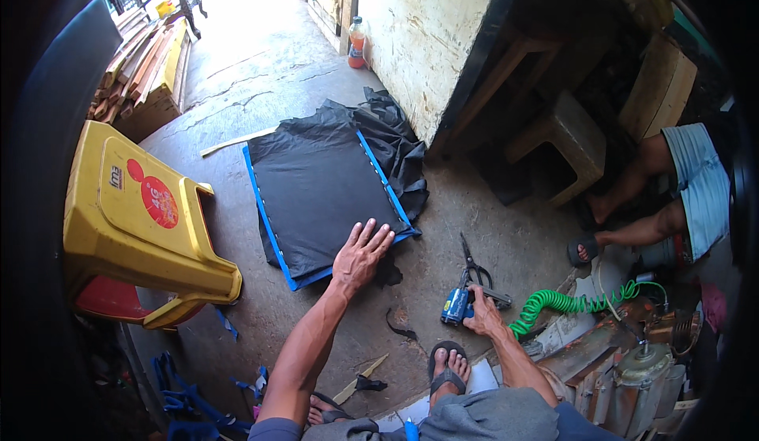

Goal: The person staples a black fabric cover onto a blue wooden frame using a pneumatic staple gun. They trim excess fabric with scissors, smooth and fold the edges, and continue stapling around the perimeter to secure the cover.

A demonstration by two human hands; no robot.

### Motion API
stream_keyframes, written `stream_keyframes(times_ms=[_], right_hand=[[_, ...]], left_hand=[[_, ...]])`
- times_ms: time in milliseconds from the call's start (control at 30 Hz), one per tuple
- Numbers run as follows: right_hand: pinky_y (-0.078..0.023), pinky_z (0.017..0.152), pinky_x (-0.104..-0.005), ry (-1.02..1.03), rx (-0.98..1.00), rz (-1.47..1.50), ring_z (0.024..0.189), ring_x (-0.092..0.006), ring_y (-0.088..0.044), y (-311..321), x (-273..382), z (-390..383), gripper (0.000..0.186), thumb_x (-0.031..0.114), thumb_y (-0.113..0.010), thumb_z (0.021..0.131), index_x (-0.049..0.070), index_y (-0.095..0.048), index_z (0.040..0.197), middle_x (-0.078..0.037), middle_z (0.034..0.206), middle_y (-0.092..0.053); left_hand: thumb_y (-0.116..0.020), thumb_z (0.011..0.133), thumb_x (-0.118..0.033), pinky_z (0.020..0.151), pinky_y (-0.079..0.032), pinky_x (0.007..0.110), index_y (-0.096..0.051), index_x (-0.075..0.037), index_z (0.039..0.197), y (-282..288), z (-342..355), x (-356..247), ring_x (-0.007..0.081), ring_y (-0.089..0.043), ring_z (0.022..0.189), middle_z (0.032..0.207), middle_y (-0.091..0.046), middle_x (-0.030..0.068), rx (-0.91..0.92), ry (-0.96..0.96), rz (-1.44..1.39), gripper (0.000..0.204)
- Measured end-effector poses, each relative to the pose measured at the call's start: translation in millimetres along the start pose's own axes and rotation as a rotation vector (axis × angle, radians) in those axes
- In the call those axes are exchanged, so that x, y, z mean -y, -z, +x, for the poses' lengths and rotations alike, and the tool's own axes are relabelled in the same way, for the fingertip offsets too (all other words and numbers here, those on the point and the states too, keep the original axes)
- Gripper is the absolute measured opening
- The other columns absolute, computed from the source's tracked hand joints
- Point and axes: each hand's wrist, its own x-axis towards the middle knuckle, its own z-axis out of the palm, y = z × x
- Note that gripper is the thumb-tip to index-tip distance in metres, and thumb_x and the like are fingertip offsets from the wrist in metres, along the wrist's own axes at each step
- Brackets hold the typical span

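Note:
A square panel covered in black cloth [312, 192] lies on the floor in front of me. Blue strips [264, 216] run along its edges, and small light marks like staples show on them. My left hand [362, 259] rests on the panel's near right corner, fingers stretched out and holding nothing. To the right, my right hand [485, 315] is wrapped round a blue staple gun [455, 305] held low near the floor. A green coiled air hose [545, 302] runs rightward from beside that hand. Just beyond the gun lie black-handled scissors [473, 265].
Left stands a yellow stool [142, 196]; stacked wood strips [146, 69] lie behind it. A bottle [356, 44] stands by a pale panel [419, 34]. Another person's leg [656, 224] is at right, near a small stool [565, 145] and a compressor-like machine [644, 370]. Blue scraps [186, 401] lie lower left.

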Motion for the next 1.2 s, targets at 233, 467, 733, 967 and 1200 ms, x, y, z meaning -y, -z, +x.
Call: stream_keyframes(times_ms=[233,467,733,967,1200], right_hand=[[-0.052,0.1,-0.0553,-0.134,0.132,-0.038,0.117,-0.053,-0.063,3,4,12,0.114,0.011,-0.08,0.075,0.017,-0.007,0.162,-0.036,0.129,-0.062],[-0.052,0.102,-0.0516,-0.084,0.08,0.022,0.118,-0.0508,-0.065,-4,-6,4,0.122,0.018,-0.08,0.074,0.018,0.002,0.164,-0.034,0.128,-0.064],[-0.045,0.047,-0.0363,-0.187,-0.116,0.811,0.047,-0.0157,-0.055,93,155,74,0.028,0.024,-0.066,0.082,-0.001,-0.063,0.072,-0.006,0.057,-0.057],[-0.058,0.068,-0.0448,-0.328,-0.024,0.208,0.068,-0.031,-0.072,99,186,124,0.048,0.035,-0.069,0.074,-0.01,-0.073,0.09,-0.023,0.074,-0.071],[-0.056,0.088,-0.0452,-0.284,-0.165,0.221,0.1,-0.039,-0.074,80,178,136,0.048,0.03,-0.068,0.074,-0.006,-0.075,0.104,-0.03,0.101,-0.075]], left_hand=[[-0.057,0.102,-0.028,0.127,-0.025,0.05,-0.046,-0.021,0.157,-4,-1,0,0.0295,-0.034,0.154,0.163,-0.045,0.0,-0.035,0.007,-0.029,0.056],[-0.057,0.102,-0.028,0.127,-0.026,0.05,-0.046,-0.021,0.156,1,5,-4,0.03,-0.036,0.154,0.163,-0.045,0.0003,-0.026,-0.022,-0.008,0.056],[-0.058,0.099,-0.025,0.127,-0.025,0.051,-0.046,-0.021,0.157,-6,-5,4,0.0307,-0.035,0.154,0.163,-0.045,0.0007,-0.038,0.01,-0.053,0.059],[-0.055,0.095,-0.017,0.128,-0.025,0.051,-0.046,-0.021,0.157,-3,0,0,0.0299,-0.036,0.153,0.164,-0.044,0.0007,-0.054,-0.018,-0.047,0.062],[-0.054,0.096,-0.017,0.128,-0.024,0.052,-0.047,-0.021,0.156,-9,0,-2,0.0301,-0.036,0.154,0.163,-0.044,0.0005,-0.015,-0.008,-0.012,0.061]])
